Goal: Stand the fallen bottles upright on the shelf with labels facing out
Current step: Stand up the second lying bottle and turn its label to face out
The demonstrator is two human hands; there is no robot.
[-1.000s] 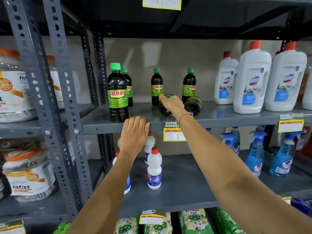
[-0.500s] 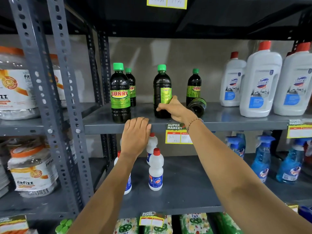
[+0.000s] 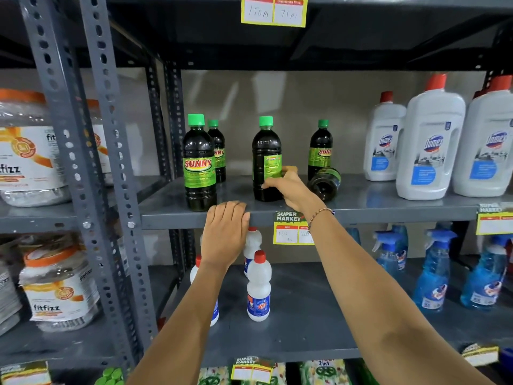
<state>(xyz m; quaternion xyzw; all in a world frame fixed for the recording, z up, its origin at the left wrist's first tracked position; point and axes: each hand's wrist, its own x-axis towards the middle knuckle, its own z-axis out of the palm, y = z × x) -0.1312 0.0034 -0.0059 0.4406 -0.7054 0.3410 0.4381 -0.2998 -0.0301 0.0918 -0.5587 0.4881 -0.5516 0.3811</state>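
Observation:
On the grey metal shelf (image 3: 388,209) stand dark Sunny bottles with green caps. My right hand (image 3: 288,184) grips the lower part of the middle bottle (image 3: 265,154), which stands upright with its green label turned to the right side. Just right of it a fallen bottle (image 3: 324,182) lies on its side, base toward me. Upright bottles stand at front left (image 3: 199,165), back left (image 3: 218,148) and back right (image 3: 320,148). My left hand (image 3: 225,232) rests flat on the shelf's front edge, holding nothing.
White Domex bottles (image 3: 427,145) stand at the right of the same shelf. Below are small white bottles (image 3: 258,287) and blue spray bottles (image 3: 433,273). Fitfizz jars (image 3: 58,287) fill the left rack. Price tags (image 3: 294,229) hang on the shelf edge.
My right hand lifted one fallen bottle from lying to upright and now turns it in place. The second fallen bottle stays down. My left hand has not moved.

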